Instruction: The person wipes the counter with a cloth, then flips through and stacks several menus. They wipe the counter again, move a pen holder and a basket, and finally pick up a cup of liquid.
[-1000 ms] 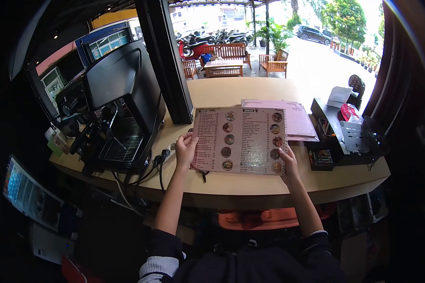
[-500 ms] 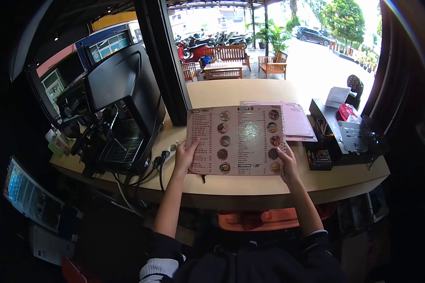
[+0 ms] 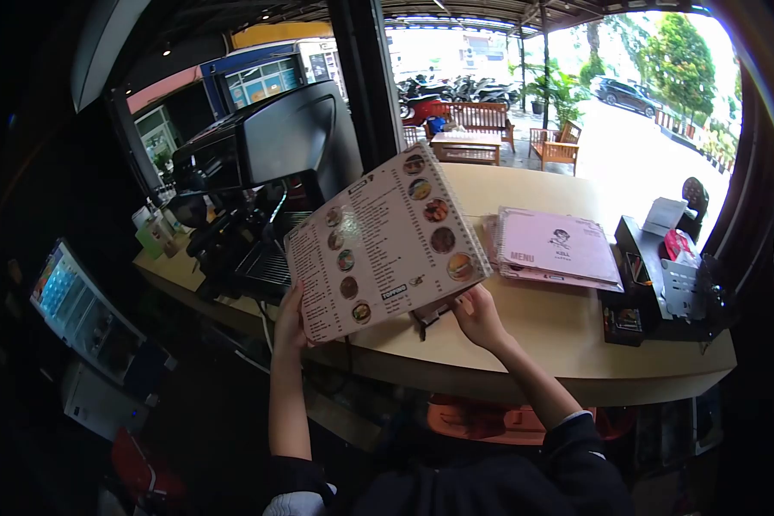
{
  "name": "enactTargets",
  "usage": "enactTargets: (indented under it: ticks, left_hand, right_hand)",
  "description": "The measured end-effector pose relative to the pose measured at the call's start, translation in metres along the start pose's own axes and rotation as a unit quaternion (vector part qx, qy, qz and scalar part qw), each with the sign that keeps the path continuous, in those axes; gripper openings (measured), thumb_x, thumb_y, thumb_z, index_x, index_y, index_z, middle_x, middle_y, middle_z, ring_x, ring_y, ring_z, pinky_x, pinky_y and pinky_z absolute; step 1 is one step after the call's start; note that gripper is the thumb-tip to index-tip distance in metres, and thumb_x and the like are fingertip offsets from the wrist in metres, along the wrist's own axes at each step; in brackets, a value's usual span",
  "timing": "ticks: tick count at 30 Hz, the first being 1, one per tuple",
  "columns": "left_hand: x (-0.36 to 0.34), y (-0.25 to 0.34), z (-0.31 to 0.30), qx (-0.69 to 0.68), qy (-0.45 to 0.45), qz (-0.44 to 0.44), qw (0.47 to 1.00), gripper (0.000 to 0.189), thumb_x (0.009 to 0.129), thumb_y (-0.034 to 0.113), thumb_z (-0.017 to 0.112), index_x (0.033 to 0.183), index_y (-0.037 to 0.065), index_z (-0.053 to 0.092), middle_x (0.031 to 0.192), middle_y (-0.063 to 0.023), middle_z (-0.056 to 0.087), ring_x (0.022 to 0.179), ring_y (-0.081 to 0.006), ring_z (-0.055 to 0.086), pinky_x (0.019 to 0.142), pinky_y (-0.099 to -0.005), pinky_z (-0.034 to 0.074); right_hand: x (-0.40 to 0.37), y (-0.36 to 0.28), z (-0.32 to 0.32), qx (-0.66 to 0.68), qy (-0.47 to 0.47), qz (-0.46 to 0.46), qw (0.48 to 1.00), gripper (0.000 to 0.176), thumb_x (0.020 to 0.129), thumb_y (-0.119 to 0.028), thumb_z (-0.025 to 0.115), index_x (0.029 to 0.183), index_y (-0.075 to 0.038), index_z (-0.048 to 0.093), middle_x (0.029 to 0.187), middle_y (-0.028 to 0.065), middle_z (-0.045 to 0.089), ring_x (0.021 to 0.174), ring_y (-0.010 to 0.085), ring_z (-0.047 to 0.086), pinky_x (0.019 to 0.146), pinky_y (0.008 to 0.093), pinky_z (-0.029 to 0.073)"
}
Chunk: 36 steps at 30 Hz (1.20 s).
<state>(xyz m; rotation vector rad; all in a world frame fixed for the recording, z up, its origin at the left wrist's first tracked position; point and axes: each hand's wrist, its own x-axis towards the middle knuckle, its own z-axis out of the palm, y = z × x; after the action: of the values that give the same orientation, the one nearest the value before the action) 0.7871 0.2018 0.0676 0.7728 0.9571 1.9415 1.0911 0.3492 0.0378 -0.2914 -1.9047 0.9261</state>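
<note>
Counter [image 3: 542, 353] of pale wood curves across the middle of the frame, from the dim left side to the bright open shopfront at the upper right. A black coffee machine [image 3: 275, 146] stands on its left end, beside a dark pillar [image 3: 361, 69] that runs out of the top of the frame. A person seated at the near edge holds a laminated menu [image 3: 387, 245] up off the counter at centre frame, tilted so that its top climbs toward the upper right, with a spiral binding along its right edge. Its printed face, with columns of text and round food photographs, is turned to the camera, and it covers the lower part of the coffee machine. A pink menu booklet [image 3: 559, 245] lies flat on the counter just right of it, and a black organiser [image 3: 654, 297] sits further right, near the counter's end. The left hand [image 3: 290, 322] is clamped on the menu's lower left corner, fingers hidden behind the sheet. The right hand [image 3: 479, 316] is just below the menu's lower right corner, fingers closed on its bottom edge from underneath, so the menu lies above and between both hands. A lit screen [image 3: 69, 297] glows at the far left, below counter level.
</note>
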Motion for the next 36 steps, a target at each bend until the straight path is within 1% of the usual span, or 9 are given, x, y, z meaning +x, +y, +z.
enactTargets:
  ticks: [4,9,11,14,18,26,33,34,36]
  left_hand:
    - [-0.032,0.033,-0.069,-0.021,-0.008,0.003,1.0,0.039,0.096,0.028,0.043,0.124,0.0,0.042,0.115,-0.0147,0.057,0.102,-0.022,0.06,0.082,-0.0362,0.054]
    - [-0.087,0.062,-0.099,-0.016,0.087,0.06,0.994,0.039,0.097,0.028,0.041,0.124,0.0,0.043,0.115,-0.0142,0.057,0.1,-0.0214,0.061,0.08,-0.0344,0.054]
    - [-0.107,0.07,-0.104,0.013,0.115,0.053,0.992,0.037,0.096,0.025,0.044,0.123,0.0,0.044,0.112,-0.0124,0.058,0.098,-0.0167,0.06,0.079,-0.0308,0.052]
    - [-0.12,0.076,-0.127,0.041,0.158,0.036,0.986,0.035,0.095,0.025,0.047,0.119,-0.001,0.048,0.11,-0.0125,0.06,0.094,-0.0176,0.062,0.076,-0.0315,0.053]
    - [-0.122,0.087,-0.141,0.085,0.17,0.002,0.982,0.033,0.093,0.024,0.05,0.116,0.0,0.052,0.105,-0.0113,0.062,0.091,-0.0172,0.063,0.075,-0.031,0.053]
    - [-0.079,0.074,-0.084,0.133,0.101,0.01,0.986,0.03,0.093,0.019,0.048,0.114,-0.002,0.053,0.103,-0.0098,0.062,0.09,-0.0157,0.062,0.077,-0.0282,0.05]
    - [0.0,0.045,-0.034,0.032,-0.08,-0.031,0.996,0.037,0.088,0.017,0.043,0.116,-0.006,0.05,0.107,-0.0144,0.061,0.097,-0.0207,0.061,0.087,-0.0321,0.048]
    - [0.003,0.045,0.001,0.008,-0.065,-0.064,0.996,0.038,0.088,0.025,0.048,0.111,-0.004,0.053,0.103,-0.0124,0.062,0.09,-0.0192,0.063,0.079,-0.0304,0.051]
    - [0.008,0.034,0.055,0.021,-0.096,-0.06,0.993,0.047,0.088,0.034,0.049,0.117,-0.003,0.051,0.111,-0.0116,0.06,0.101,-0.021,0.059,0.089,-0.0343,0.045]
  right_hand:
    - [0.035,-0.045,0.033,-0.061,0.021,-0.116,0.991,0.046,0.08,0.007,0.045,0.125,-0.002,0.048,0.121,0.0203,0.053,0.11,0.0362,0.054,0.089,0.0362,0.045]
    - [0.053,-0.06,0.052,-0.219,0.026,-0.267,0.938,0.054,0.073,0.008,0.051,0.125,-0.006,0.051,0.122,0.0133,0.056,0.11,0.0314,0.056,0.088,0.0379,0.049]
    - [0.044,-0.06,0.052,-0.274,0.002,-0.267,0.924,0.057,0.068,0.005,0.054,0.123,-0.009,0.053,0.122,0.0097,0.057,0.108,0.0293,0.058,0.088,0.0359,0.049]
    - [0.029,-0.051,0.048,-0.349,-0.008,-0.3,0.888,0.059,0.066,0.001,0.054,0.123,-0.013,0.055,0.123,0.005,0.057,0.106,0.0284,0.058,0.089,0.0352,0.049]
    - [0.021,-0.054,0.034,-0.429,-0.029,-0.333,0.839,0.053,0.069,-0.009,0.056,0.122,-0.017,0.057,0.125,0.0002,0.056,0.108,0.0314,0.055,0.091,0.0374,0.048]
    - [0.005,-0.045,-0.031,-0.567,-0.063,-0.349,0.744,0.042,0.077,-0.015,0.057,0.119,-0.02,0.058,0.127,0.0001,0.053,0.114,0.0325,0.05,0.098,0.041,0.043]
    - [-0.058,0.001,-0.079,-0.586,-0.109,-0.234,0.768,0.044,0.079,-0.015,0.054,0.123,-0.017,0.054,0.128,0.0027,0.051,0.112,0.0333,0.051,0.097,0.0423,0.042]
    - [-0.067,0.006,-0.078,-0.583,-0.12,-0.226,0.771,0.042,0.08,-0.015,0.054,0.122,-0.014,0.055,0.126,0.0036,0.052,0.112,0.0329,0.051,0.098,0.0425,0.041]
    - [-0.082,0.013,-0.075,-0.624,-0.142,-0.234,0.732,0.041,0.079,-0.015,0.054,0.12,-0.012,0.055,0.125,0.0042,0.052,0.112,0.0316,0.051,0.099,0.0422,0.041]
